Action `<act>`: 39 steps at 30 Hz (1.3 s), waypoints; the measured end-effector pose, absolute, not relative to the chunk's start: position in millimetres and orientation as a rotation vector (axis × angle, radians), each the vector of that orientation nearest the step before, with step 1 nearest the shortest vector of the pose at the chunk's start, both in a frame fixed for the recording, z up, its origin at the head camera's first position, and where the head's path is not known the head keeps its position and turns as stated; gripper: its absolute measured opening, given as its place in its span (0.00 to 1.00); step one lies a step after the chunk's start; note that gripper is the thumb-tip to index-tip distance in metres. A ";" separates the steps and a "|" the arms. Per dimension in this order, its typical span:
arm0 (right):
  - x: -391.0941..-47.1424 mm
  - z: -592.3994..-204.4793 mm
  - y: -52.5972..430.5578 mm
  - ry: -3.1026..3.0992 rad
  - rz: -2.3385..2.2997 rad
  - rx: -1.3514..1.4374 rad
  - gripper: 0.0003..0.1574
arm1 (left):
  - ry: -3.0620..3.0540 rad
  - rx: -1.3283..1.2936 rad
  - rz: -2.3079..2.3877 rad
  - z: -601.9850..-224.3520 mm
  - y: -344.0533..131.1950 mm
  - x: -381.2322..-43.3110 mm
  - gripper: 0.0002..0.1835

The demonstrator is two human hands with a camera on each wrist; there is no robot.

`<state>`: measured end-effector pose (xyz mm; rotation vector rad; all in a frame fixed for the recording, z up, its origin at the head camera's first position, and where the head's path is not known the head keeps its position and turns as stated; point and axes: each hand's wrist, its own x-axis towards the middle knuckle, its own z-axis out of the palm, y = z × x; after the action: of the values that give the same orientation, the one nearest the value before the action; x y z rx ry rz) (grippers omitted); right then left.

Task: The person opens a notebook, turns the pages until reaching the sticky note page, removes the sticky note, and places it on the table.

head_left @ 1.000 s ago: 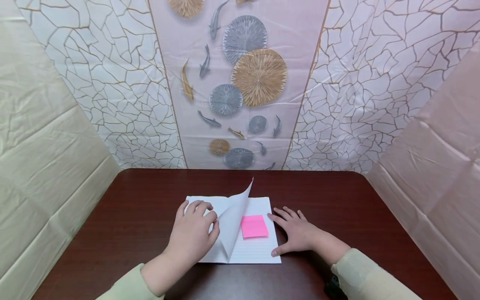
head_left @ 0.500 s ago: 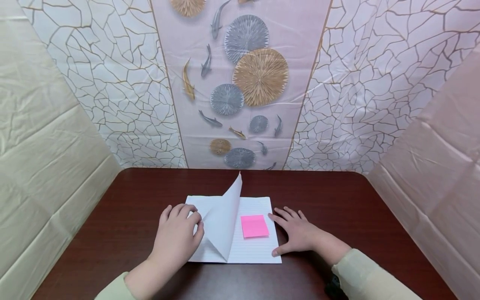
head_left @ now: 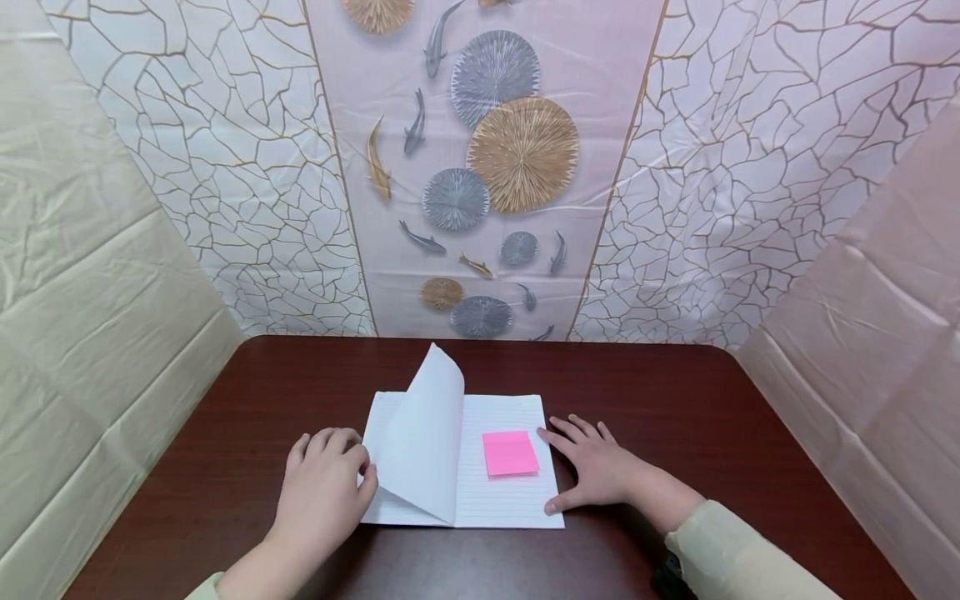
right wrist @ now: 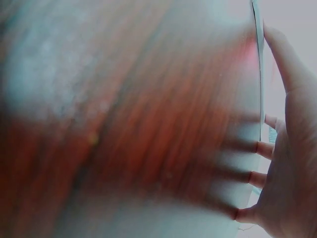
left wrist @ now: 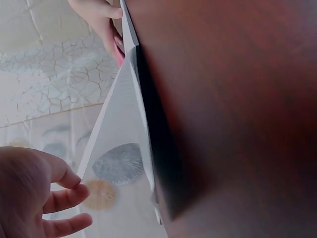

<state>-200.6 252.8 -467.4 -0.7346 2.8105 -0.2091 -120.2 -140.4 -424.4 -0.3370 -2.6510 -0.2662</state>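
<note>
A lined notebook (head_left: 510, 505) lies spread on the table, with a pink sticky note (head_left: 511, 454) on its right page. My left hand (head_left: 322, 483) pinches the near outer corner of a white page (head_left: 427, 442) between thumb and fingertip. That page is lifted and curved over the left side, its far corner standing up. In the left wrist view the lifted page (left wrist: 111, 114) stretches from the spine to my fingertips. My right hand (head_left: 596, 467) is spread at the notebook's right edge, thumb and a fingertip touching the margin, the other fingers on the tabletop.
The dark red-brown table (head_left: 660, 400) extends round the notebook on all sides. Pale quilted cloth (head_left: 90, 375) hangs at the left and right, and a patterned cloth (head_left: 480, 208) with fish and round motifs hangs behind the table.
My left hand has moved left and toward me, drawing the page with it. The page's raised far corner has swung from right to left, uncovering more of the right page. The right hand stays put.
</note>
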 end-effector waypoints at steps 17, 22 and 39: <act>-200.9 -470.8 253.6 2.817 -0.223 -0.747 0.76 | -2.992 -0.264 -0.172 -435.5 -154.7 -110.0 0.13; -201.6 -470.5 253.8 2.812 -0.231 -0.746 0.76 | -3.074 -0.299 -0.117 -439.0 -155.8 -111.0 0.14; -202.5 -471.9 254.1 2.820 -0.218 -0.750 0.76 | -3.099 -0.330 -0.003 -441.7 -151.4 -112.5 0.12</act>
<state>-202.5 254.1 -471.9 -0.7499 2.8199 -0.2179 -112.5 -151.4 -441.7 -0.3302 -3.0995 -0.0029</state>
